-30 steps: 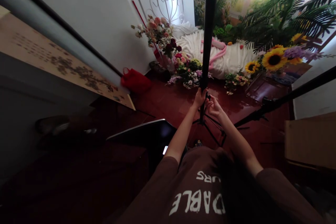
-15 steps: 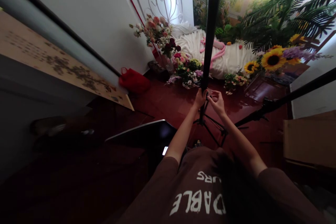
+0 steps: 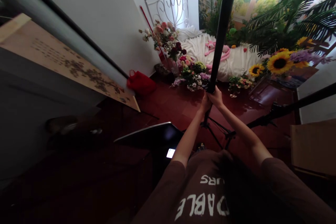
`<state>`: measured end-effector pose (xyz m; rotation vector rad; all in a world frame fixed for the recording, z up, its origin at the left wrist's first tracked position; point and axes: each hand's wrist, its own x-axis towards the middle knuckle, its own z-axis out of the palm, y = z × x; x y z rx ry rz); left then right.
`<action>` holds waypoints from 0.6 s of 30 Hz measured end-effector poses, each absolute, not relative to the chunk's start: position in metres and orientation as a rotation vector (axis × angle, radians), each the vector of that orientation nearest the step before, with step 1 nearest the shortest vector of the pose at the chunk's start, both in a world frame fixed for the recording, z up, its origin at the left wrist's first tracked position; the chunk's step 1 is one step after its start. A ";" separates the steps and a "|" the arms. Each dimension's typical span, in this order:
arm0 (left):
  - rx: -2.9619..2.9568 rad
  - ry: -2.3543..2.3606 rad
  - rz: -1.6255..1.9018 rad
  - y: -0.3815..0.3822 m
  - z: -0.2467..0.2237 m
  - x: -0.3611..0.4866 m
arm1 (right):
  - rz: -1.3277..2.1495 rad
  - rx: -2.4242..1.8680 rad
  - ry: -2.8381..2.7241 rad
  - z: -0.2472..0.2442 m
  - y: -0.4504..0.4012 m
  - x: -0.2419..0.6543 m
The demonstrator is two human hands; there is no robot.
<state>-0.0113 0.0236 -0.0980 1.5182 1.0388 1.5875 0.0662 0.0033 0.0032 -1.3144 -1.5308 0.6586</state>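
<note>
A tall black tripod stand rises in front of me, tilted to the right at its top, its spread legs low on the floor. My left hand is closed around the lower part of the pole. Just above and to the right, my right hand is wrapped around the same pole, close against the left. Both thumbs and the dark collar between the hands are partly hidden. Below them the legs' hub shows.
A second black stand pole slants in from the right, near a cardboard box. Flower bunches and sunflowers border a white-draped bed. A dark screen is at my left, a red bag by the wall.
My right hand, earlier with fingers raised beside the pole at a small knob, now wraps around the pole. The pole and both hands appear further right as the view shifted.
</note>
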 end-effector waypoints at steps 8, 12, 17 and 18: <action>1.548 1.035 1.591 0.020 -0.098 -0.014 | 0.674 -1.231 -1.587 0.020 0.011 0.070; 1.582 1.068 1.587 0.019 -0.092 -0.013 | 0.635 -1.146 -1.609 0.040 0.021 0.070; 1.611 1.103 1.575 0.014 -0.087 -0.012 | 0.570 -1.049 -1.626 0.077 0.032 0.066; 1.615 1.107 1.570 0.014 -0.086 -0.012 | 0.551 -1.035 -1.631 0.085 0.034 0.065</action>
